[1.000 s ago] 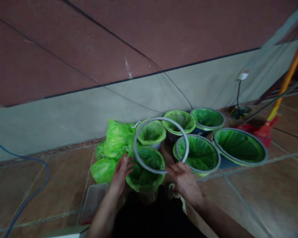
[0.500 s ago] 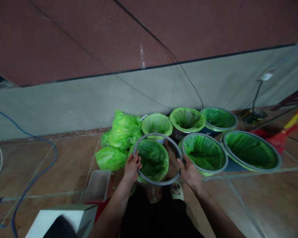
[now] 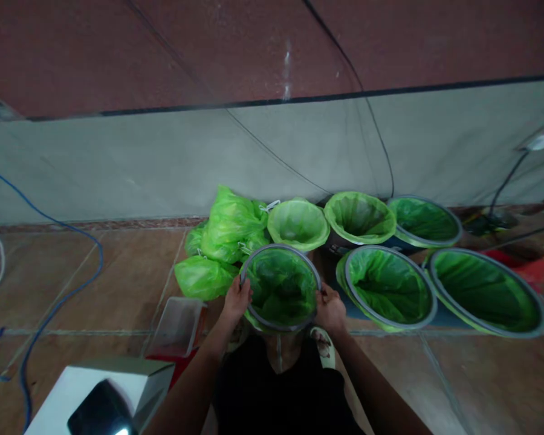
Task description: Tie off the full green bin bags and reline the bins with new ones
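Observation:
A grey ring lies on the rim of the nearest bin, which is lined with a green plastic bag. My left hand is closed on the ring's left side. My right hand is closed on its right side. Both hands press the ring against the bag-covered rim. The bin stands on the tiled floor just in front of my knees.
Several more green-lined bins stand to the right and behind, along a grey wall. Tied green bags lie at the left. A clear plastic tub, a white box, blue cable and a red dustpan are on the floor.
The ring came down from in front of the back bins onto the near bin's rim. My hands closed on its two sides. The view swung left.

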### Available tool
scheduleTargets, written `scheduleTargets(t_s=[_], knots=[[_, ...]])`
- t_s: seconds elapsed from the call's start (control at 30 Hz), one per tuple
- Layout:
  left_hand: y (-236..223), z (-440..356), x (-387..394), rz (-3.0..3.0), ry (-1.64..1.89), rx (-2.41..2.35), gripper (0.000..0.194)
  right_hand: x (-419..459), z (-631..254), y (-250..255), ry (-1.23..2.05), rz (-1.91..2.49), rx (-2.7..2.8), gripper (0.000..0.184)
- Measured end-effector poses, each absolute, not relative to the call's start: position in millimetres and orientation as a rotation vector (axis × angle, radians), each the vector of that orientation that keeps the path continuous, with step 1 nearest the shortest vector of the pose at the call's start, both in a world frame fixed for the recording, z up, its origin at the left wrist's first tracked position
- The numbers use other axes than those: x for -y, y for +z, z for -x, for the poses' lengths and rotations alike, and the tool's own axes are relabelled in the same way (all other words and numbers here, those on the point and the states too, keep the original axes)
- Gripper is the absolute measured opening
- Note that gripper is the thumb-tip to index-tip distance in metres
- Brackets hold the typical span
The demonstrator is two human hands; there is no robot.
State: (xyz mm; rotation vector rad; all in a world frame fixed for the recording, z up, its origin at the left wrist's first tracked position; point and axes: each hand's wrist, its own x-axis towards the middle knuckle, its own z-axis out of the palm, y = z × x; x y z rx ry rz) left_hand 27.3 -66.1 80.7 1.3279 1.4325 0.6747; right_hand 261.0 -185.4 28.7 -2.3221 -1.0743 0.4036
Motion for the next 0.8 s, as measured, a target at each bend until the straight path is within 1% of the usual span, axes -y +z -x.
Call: scheduleTargets(t_s=[0.2,0.27,0.43,0.63,0.8], knots=[[69.6,-15.5,61.1,-1.467,0.553,-1.545,0.032,180.1,-254.0,21.9,0.403,2.368,1.141,0.048],[67.2,-13.0,58.2,-1.532,0.514,-1.58,0.031,178.4,-253.3,22.8,0.406,2.372,1.159,0.048],[64.0,-11.0,52.0,-1.812,0.234,-1.741,0.035,175.6,-253.0,25.0,0.39,2.408,1.179,0.045],[64.8,-15.3,54.7,-1.869,0.06,-1.87,0.04,175.0,-252.0,23.2,0.33,2.429,1.194,0.043],[60.3,-15.0,51.8,-1.82,-0.006,-1.964,0.037,173.4,-252.6,25.0,0.395,2.465,1.178,0.043]])
